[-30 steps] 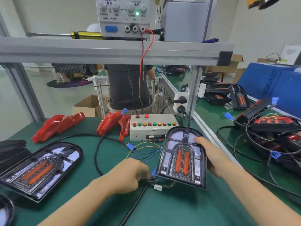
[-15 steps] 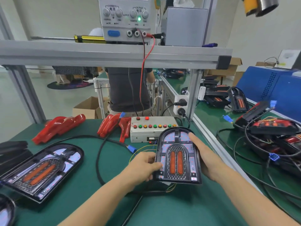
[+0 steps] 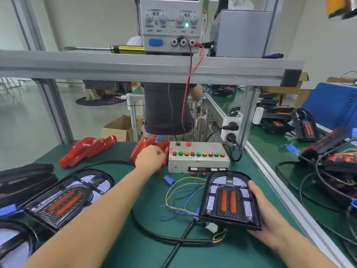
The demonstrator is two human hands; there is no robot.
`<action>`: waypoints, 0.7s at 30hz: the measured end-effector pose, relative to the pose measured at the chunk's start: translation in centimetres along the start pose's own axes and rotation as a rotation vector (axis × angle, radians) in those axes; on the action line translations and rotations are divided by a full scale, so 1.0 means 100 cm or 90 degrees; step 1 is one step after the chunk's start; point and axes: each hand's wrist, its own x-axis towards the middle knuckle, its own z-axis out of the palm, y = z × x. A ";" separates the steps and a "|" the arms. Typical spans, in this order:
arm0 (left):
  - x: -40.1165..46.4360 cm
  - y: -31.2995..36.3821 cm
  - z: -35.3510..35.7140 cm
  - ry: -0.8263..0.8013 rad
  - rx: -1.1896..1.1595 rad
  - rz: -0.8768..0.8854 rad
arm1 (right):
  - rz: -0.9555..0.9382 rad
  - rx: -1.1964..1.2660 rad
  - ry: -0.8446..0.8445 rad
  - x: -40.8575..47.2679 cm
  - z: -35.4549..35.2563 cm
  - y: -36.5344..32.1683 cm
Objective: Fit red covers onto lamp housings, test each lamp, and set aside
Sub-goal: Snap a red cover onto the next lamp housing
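Left hand [image 3: 151, 158] grips a glossy red plastic cover [image 3: 146, 147] from the pile.
Right hand [image 3: 264, 207] holds the black arch-shaped lamp housing [image 3: 229, 200] by its right edge above the green tabletop [image 3: 135, 244].

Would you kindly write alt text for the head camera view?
The left hand reaches into a pile of red covers beside a test box, while the right hand holds an uncovered lamp housing over the green bench.
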 end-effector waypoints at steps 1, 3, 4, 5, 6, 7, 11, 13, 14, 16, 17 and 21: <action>0.007 -0.005 0.005 -0.003 0.027 -0.030 | 0.005 -0.014 0.004 -0.001 0.001 -0.001; 0.019 -0.010 0.016 -0.007 0.062 -0.081 | 0.019 -0.038 0.020 0.000 0.000 -0.002; 0.024 -0.013 0.021 -0.015 0.070 -0.102 | 0.027 -0.049 0.028 0.001 -0.002 -0.003; 0.027 -0.014 0.024 -0.025 0.072 -0.120 | 0.034 -0.059 0.037 0.001 -0.004 -0.005; 0.029 -0.015 0.026 -0.036 0.071 -0.137 | 0.040 -0.071 0.046 0.000 -0.005 -0.007; 0.030 -0.016 0.029 -0.042 0.070 -0.150 | 0.048 -0.086 0.053 0.001 -0.006 -0.009; 0.032 -0.016 0.032 -0.027 0.086 -0.169 | 0.055 -0.215 0.081 0.003 -0.007 -0.018; 0.034 -0.016 0.031 -0.014 0.082 -0.170 | 0.041 -0.295 0.088 0.005 -0.007 -0.020; 0.034 -0.015 0.030 -0.005 0.074 -0.168 | 0.032 -0.325 0.092 0.005 -0.007 -0.021; 0.034 -0.015 0.026 0.009 0.049 -0.157 | 0.016 -0.365 0.104 0.005 -0.009 -0.021; 0.033 -0.015 0.023 0.015 0.039 -0.148 | 0.009 -0.377 0.111 0.005 -0.010 -0.021; 0.010 -0.014 0.006 0.047 -0.060 -0.128 | -0.019 -0.403 0.159 0.007 -0.013 -0.024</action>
